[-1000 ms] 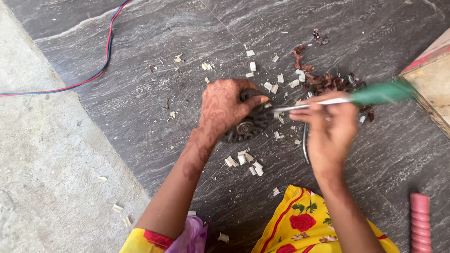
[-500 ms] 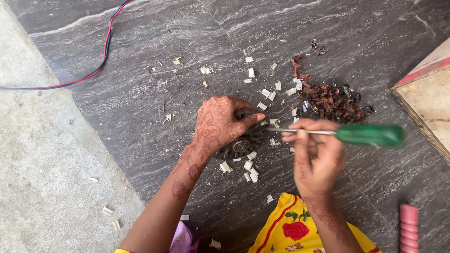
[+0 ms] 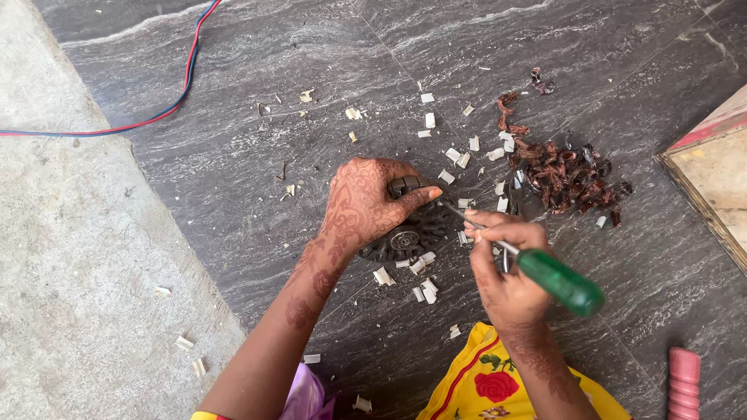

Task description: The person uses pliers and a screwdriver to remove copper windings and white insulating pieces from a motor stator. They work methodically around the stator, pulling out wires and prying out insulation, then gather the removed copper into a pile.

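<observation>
- Dark grey stone floor (image 3: pixel 327 85) with pale veins fills most of the view; a lighter, rough concrete strip (image 3: pixel 70 257) runs along the 9 o'clock side, and a red and blue cable (image 3: pixel 167 109) trails off toward 10 o'clock.
- At the centre lies a round dark slotted core (image 3: pixel 416 233), flat on the floor, with small white slips (image 3: pixel 424 268) scattered all round it and a heap of reddish-brown coiled wire (image 3: pixel 564 175) lying at about 2 o'clock from it.
- Left hand (image 3: pixel 366 206) comes in from 7 o'clock, palm down over the core, fingers curled round its upper edge and thumb stretched toward 3 o'clock: closed on the core, pinning it.
- Right hand (image 3: pixel 502 268) rises from 5 o'clock, fist wrapped round the metal shank of a green-handled screwdriver (image 3: pixel 556 280); the handle sticks out toward 4 o'clock, and the tip points toward 10 o'clock, at the core's right edge just beside the left thumb.
- Done well, I judge, the prying calls for a low blade angle, short levering pushes and firm downward weight from the left palm so the core cannot spin.
- Main risk, as I see it: the tip slipping toward that thumb, so the thumb belongs clear of the blade's line.
- A pink ribbed handle (image 3: pixel 685 381) lies at 4 o'clock; a wooden board's corner (image 3: pixel 716 171) at 3 o'clock.
</observation>
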Demonstrator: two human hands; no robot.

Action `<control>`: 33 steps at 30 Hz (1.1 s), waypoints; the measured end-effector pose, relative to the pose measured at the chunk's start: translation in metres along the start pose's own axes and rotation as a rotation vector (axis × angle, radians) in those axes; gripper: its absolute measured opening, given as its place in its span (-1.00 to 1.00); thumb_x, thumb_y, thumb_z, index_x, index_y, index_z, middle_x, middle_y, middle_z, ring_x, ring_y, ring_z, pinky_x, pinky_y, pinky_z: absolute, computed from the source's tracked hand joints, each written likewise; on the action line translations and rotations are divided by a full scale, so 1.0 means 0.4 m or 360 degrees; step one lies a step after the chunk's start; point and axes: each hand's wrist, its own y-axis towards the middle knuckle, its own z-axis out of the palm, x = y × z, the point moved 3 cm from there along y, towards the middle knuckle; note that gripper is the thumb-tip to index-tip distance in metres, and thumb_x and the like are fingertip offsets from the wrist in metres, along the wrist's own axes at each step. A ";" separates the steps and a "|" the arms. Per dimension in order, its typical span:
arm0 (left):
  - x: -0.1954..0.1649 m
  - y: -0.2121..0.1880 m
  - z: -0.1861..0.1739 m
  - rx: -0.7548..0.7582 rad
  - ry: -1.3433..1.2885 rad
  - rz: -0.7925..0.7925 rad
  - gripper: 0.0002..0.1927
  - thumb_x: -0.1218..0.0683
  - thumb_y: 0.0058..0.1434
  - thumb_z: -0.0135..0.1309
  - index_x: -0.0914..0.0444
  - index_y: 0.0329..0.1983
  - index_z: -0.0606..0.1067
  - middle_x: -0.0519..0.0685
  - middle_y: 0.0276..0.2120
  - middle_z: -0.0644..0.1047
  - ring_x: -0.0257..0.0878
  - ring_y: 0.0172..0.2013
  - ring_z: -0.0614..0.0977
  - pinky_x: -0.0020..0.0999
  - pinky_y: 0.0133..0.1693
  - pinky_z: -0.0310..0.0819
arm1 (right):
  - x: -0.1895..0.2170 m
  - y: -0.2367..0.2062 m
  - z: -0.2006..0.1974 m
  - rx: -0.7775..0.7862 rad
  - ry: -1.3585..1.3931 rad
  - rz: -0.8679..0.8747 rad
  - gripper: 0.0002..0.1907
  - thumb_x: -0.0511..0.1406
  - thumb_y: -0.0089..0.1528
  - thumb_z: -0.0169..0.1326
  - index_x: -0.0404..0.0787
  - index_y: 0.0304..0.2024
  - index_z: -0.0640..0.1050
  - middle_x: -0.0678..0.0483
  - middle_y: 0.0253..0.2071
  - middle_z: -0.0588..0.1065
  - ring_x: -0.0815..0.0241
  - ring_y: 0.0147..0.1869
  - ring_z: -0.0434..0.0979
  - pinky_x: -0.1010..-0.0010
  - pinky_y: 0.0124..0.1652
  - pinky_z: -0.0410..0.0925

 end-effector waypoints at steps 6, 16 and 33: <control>0.006 -0.005 -0.004 0.0034 0.0038 -0.0076 -0.49 -0.37 0.03 0.23 0.09 -0.24 0.71 -0.04 -0.47 0.68 -0.12 -0.41 0.72 -0.15 -0.30 0.57 | 0.005 -0.006 0.004 -0.0096 0.0090 -0.0141 -0.80 -0.59 0.35 0.02 -0.35 -0.03 0.35 -0.25 -0.03 0.55 0.04 0.07 0.68 0.31 0.06 0.64; 0.022 0.005 0.022 -0.0040 0.0011 0.0024 -0.52 -0.35 0.03 0.26 0.08 -0.24 0.72 -0.07 -0.43 0.69 -0.16 -0.42 0.72 -0.16 -0.32 0.59 | 0.009 0.007 -0.040 -0.0271 -0.0043 -0.0169 -0.81 -0.59 0.42 -0.03 -0.32 0.00 0.30 -0.25 -0.08 0.54 0.07 -0.02 0.68 0.34 -0.12 0.63; 0.292 0.204 0.232 0.0460 -0.1042 -0.0010 -0.28 -0.52 0.14 0.03 0.20 -0.56 0.62 0.02 -0.58 0.62 -0.18 -0.60 0.63 -0.07 -0.32 0.67 | -0.063 0.031 0.022 -0.0221 0.0771 0.0763 -0.89 -0.42 0.42 0.00 -0.36 -0.04 0.38 -0.18 -0.11 0.55 -0.05 -0.01 0.67 0.18 0.00 0.62</control>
